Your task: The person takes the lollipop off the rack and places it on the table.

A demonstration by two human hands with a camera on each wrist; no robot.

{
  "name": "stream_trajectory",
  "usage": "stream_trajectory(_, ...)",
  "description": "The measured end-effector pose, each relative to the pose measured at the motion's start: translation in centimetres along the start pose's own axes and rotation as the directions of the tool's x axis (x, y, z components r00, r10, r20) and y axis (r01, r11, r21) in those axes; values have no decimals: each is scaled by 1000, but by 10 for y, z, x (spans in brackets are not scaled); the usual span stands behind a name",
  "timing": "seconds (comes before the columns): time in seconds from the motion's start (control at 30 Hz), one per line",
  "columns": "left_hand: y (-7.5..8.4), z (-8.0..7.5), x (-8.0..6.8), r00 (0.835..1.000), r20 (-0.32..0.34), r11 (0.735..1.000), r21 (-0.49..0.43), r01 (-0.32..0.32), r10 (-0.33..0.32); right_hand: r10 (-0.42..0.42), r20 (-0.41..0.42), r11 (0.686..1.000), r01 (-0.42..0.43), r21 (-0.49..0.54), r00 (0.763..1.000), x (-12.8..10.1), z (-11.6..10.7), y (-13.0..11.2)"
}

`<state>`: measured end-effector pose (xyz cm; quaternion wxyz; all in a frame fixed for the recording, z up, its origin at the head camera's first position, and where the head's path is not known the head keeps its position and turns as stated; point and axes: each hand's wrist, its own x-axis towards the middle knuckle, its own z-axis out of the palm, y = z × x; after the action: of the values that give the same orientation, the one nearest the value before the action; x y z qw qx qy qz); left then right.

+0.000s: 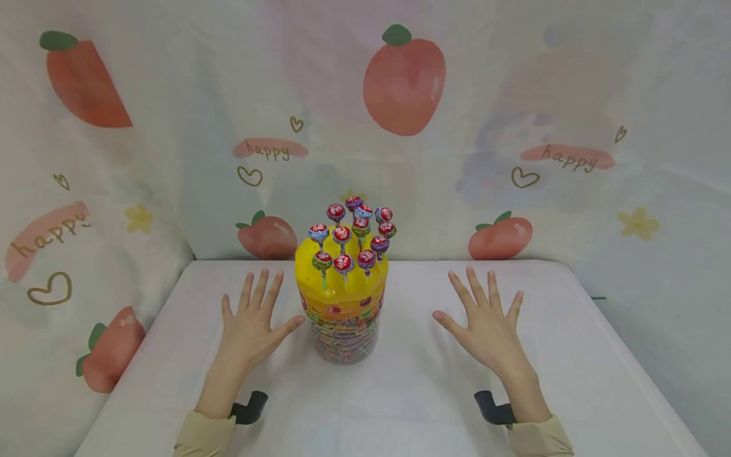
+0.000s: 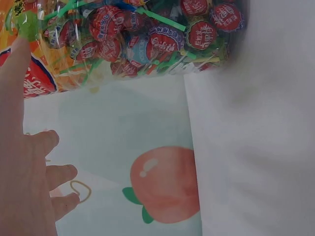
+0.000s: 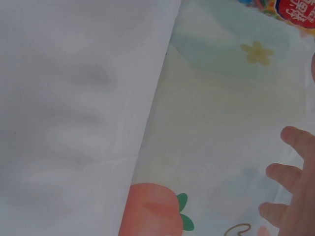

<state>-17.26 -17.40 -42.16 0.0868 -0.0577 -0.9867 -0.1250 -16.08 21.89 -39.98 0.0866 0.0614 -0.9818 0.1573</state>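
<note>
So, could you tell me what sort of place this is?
Probably a small staged booth: a table under white cloth, peach-print curtains on three sides, and one lollipop tub between open hands.

table: my white tablecloth [image 1: 400, 406] | backdrop: peach-print "happy" curtain [image 1: 405, 82] | behind and both sides

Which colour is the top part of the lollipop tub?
Yellow; the tub's top shows best in the head view.
</note>
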Motion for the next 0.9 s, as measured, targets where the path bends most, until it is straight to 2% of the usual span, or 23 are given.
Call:
stream_trajectory(0.43, 0, 0, -3, 1000, -11, 999, -32, 10, -11, -11, -40, 1000, 12, 20, 999, 0, -4, -3)
stream_trajectory(0.67, 1, 0, -4, 997, -78, 997, -77, -14, 8, -17, -81, 999, 20, 44, 997, 2, -5, -9)
stream_trajectory(0.9, 5, 2, -5, 991, -133, 991, -130, -30, 13, -22, -120, 991, 37, 125, 992, 1, -9, -17)
